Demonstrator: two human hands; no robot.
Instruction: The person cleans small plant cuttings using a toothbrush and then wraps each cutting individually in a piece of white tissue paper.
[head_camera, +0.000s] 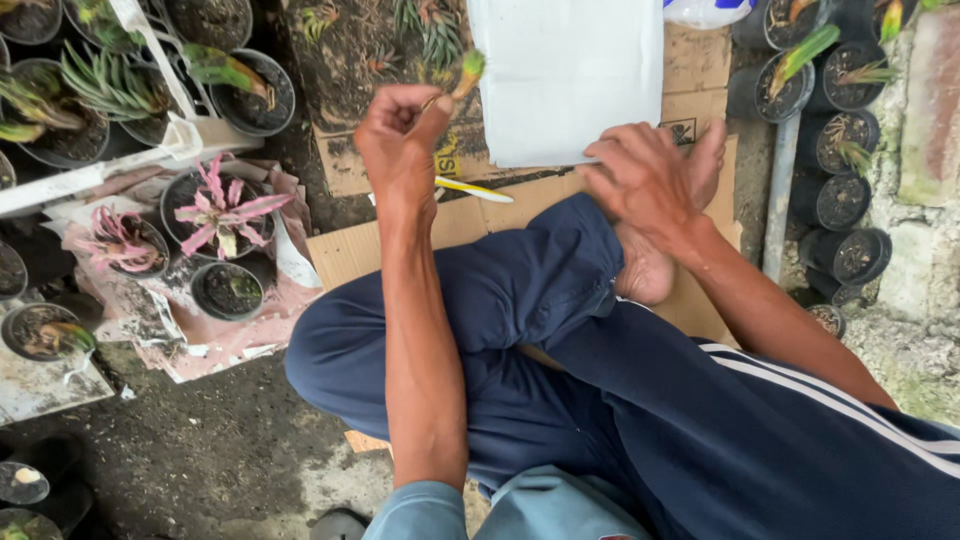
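My left hand (402, 140) is raised over the cardboard and pinches a small plant cutting (466, 72) with a green and orange tip. My right hand (640, 180) rests with fingers spread on the lower edge of a white sheet (565, 75), just above my bare foot (650, 255). A yellow-handled knife (472, 189) lies on the flattened cardboard (345, 255) between the two hands. My legs in dark blue trousers are crossed below.
Black pots with pink-leaved plants (222, 212) stand on the left. More pots with green spiky plants (105, 85) fill the upper left. A row of small black pots (845, 140) runs beside a pipe and stone edge at right. Wet dark ground lies lower left.
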